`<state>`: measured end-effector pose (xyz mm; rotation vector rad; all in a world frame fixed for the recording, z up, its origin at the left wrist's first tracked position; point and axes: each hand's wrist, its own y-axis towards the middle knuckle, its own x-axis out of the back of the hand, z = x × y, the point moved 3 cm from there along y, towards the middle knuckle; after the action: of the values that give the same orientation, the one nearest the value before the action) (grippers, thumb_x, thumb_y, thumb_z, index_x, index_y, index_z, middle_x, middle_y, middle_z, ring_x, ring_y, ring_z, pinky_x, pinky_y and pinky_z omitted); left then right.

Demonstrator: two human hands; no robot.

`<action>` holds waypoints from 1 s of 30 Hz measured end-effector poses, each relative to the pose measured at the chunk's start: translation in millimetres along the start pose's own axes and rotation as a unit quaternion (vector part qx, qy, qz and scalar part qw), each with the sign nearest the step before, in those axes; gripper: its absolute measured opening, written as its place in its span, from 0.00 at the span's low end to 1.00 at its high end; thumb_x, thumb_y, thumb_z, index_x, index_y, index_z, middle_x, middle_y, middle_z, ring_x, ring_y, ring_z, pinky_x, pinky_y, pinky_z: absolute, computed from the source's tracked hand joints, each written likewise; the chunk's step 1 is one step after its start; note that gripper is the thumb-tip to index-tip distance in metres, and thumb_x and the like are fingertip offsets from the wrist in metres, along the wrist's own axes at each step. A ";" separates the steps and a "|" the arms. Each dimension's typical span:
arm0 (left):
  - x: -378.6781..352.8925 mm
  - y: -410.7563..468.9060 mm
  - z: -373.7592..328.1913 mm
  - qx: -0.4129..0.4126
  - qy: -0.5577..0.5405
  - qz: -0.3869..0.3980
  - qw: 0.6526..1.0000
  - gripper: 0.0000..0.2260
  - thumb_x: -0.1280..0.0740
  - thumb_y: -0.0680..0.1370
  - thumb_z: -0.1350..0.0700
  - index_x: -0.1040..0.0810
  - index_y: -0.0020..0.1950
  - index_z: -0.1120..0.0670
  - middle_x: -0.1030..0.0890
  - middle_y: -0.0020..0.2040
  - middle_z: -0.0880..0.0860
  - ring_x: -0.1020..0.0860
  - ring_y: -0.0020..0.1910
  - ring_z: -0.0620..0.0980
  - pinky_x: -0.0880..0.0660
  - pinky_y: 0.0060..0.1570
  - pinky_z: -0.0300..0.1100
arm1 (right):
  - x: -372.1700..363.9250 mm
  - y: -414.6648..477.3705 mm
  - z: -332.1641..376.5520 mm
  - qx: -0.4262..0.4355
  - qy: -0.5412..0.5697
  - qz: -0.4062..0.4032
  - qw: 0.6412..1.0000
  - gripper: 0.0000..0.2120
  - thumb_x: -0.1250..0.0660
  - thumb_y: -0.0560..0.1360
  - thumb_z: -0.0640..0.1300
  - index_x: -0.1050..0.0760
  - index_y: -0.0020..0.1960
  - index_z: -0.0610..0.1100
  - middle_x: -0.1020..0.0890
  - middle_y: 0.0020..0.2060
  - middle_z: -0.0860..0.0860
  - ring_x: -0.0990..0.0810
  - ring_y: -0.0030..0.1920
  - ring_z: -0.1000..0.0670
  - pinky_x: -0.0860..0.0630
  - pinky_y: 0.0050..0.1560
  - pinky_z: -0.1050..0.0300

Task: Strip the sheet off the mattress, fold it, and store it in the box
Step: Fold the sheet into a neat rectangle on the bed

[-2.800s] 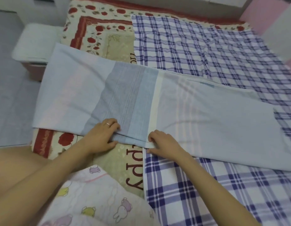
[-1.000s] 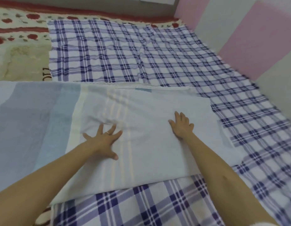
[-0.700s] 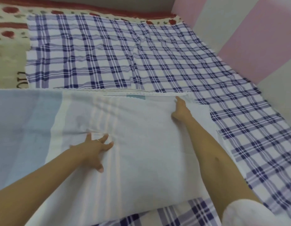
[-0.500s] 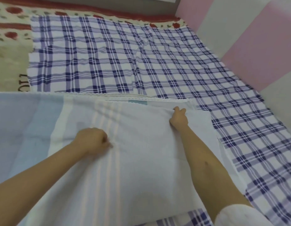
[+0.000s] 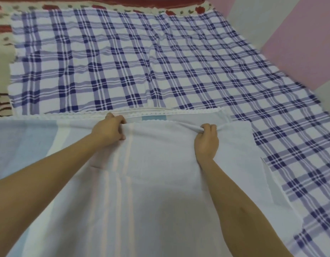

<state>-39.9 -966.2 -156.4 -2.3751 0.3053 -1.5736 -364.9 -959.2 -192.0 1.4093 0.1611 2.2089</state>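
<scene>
Sheet (image 5: 160, 182) first: the pale blue and white cloth lies flat across the lower half of the frame, spread over a blue plaid cloth (image 5: 123, 62) that covers the bed from the centre to the upper right. Its left end runs out of the frame at lower left. I see at least 2 layers, since a scalloped white edge and a blue strip show just beyond the top layer at centre.

My left hand (image 5: 108, 131) sits at centre left on the far edge of the top layer, fingers (image 5: 119, 120) curled tight round a bunch of cloth. My right hand (image 5: 206, 140), at centre right, does the same, its fingers (image 5: 208, 127) closed on a gathered pinch of that edge. The cloth between them is drawn into a shallow ridge.

I judge the stripping done and the folding under way, with this grip either squaring the top layer to the trim behind it or starting another fold.

Next, I reckon both hands must move together, keeping the edge taut and level, so the layers underneath are not dragged askew. The plaid cloth may ruck if I pull low.

No box shows anywhere, so storing is some way off.
</scene>
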 end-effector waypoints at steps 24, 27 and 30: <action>-18.5 33.6 18.7 -0.045 -0.021 -0.326 0.944 0.08 0.41 0.81 0.53 0.24 0.50 0.54 0.20 0.42 0.55 0.22 0.35 0.59 0.34 0.31 0.46 | -43.8 96.7 10.8 0.049 -0.148 0.086 0.984 0.15 0.48 0.72 0.45 0.25 0.46 0.39 0.23 0.48 0.44 0.29 0.51 0.43 0.38 0.52 0.50; -15.4 32.1 17.8 -0.049 -0.024 -0.318 0.947 0.09 0.42 0.82 0.53 0.24 0.51 0.55 0.20 0.44 0.55 0.22 0.37 0.60 0.34 0.32 0.47 | -31.1 85.0 24.5 -0.009 -0.098 0.077 0.992 0.13 0.42 0.77 0.45 0.28 0.58 0.41 0.26 0.57 0.45 0.29 0.60 0.43 0.39 0.59 0.50; -15.0 32.2 20.8 -0.047 -0.027 -0.314 0.948 0.10 0.43 0.82 0.53 0.24 0.51 0.56 0.20 0.43 0.56 0.22 0.38 0.61 0.34 0.32 0.48 | -0.1 22.3 49.5 0.070 -0.023 0.112 0.991 0.20 0.43 0.80 0.52 0.33 0.69 0.46 0.32 0.70 0.48 0.40 0.73 0.44 0.50 0.73 0.44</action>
<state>-27.2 -989.3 -188.0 -2.7499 -0.4488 -1.7565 -329.5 -986.9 -161.5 1.6226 0.1513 2.3830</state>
